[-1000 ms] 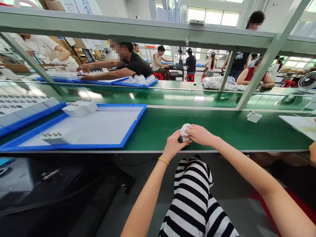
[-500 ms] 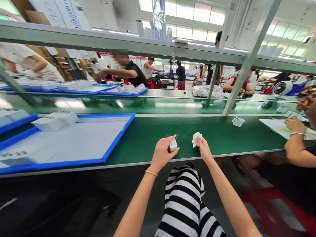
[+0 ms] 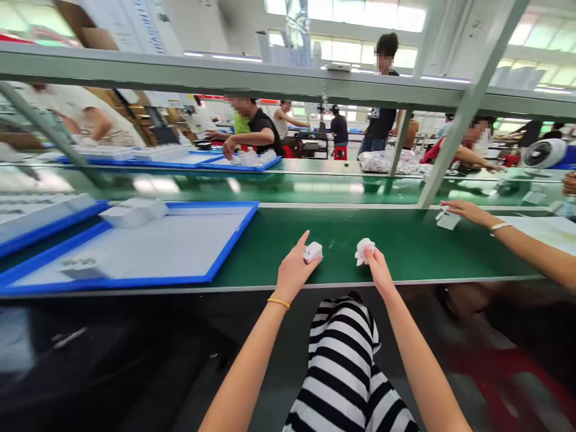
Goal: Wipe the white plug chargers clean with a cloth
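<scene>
My left hand (image 3: 294, 267) is closed around the sides of a small white plug adapter (image 3: 313, 252), with the index finger stretched out past it. The adapter is at the green work surface (image 3: 333, 225), in front of my knees. In my right hand (image 3: 379, 267), pinched between thumb and fingers, is a crumpled white cloth (image 3: 364, 251). It is held just to the right of the adapter, apart from it. My fingertips are partly hidden by the cloth.
To the left, a blue-rimmed tray (image 3: 231, 243) holds several white adapters (image 3: 135, 213). A co-worker's hand (image 3: 463, 210) reaches another adapter (image 3: 447, 220) at right. A slanted metal post (image 3: 459, 120) stands behind the work surface.
The adapter in my left hand has turned, and my index finger now points away from it. The co-worker's hand at right has reached to the adapter there. The view has shifted slightly left.
</scene>
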Demonstrator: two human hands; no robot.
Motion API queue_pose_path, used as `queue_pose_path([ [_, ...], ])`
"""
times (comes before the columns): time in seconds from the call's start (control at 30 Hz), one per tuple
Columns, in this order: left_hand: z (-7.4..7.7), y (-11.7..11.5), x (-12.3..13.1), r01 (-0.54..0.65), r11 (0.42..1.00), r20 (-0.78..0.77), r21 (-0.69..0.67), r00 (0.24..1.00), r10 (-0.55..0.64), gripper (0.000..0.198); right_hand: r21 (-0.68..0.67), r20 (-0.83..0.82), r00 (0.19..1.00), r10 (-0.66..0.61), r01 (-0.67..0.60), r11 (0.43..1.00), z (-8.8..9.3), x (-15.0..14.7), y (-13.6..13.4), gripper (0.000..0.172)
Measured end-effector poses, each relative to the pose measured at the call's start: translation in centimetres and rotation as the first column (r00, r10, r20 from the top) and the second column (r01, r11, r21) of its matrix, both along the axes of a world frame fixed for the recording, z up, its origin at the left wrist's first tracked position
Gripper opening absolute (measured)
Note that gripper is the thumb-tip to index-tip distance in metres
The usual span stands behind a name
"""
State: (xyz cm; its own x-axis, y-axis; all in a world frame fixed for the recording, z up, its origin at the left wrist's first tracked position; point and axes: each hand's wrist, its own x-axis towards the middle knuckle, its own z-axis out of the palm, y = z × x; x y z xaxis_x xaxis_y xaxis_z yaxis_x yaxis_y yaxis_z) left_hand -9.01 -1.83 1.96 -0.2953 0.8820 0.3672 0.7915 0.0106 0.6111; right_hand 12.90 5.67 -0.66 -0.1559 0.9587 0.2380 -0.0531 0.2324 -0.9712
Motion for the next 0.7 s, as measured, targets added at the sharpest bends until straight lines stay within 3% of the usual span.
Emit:
queue_pose_path([
  [0.1,0.6,-0.6,-0.5,-0.012,1.000,-0.043,-0.016,0.999,0.011,0.067,-0.001,0.004,1.000,-0.025,0.025,1.000,-0.2,0.2,0.3,0.072],
  [0.2,1.2,-1.6,-2.1,-0.037,0.998,-0.083,0.058,0.996,0.041,0.063,0.014,0.020,0.999,-0.035,0.034,0.999,-0.2,0.3,0.5,0.071],
  [0.37,3.4,-3.9,-8.6,-0.213,0.959,-0.140,0.189,0.961,0.240,0.063,0.067,0.048,0.998,-0.045,0.042,0.997,-0.7,0.7,1.2,0.068],
  [0.53,5.7,-6.2,-18.2,-0.561,0.809,-0.183,0.176,0.789,0.587,0.064,0.080,0.033,0.999,-0.029,0.027,0.996,-1.5,0.9,1.9,0.061],
  [0.63,5.7,-7.8,-23.0,-0.720,0.683,-0.192,0.124,0.658,0.728,0.066,0.074,0.051,0.998,-0.030,0.026,0.997,-1.6,0.8,1.9,0.061],
  [0.7,5.1,-8.8,-25.1,-0.760,0.647,-0.233,0.060,0.620,0.750,0.066,0.078,0.072,0.997,-0.034,0.029,0.997,-1.6,0.8,1.9,0.061],
])
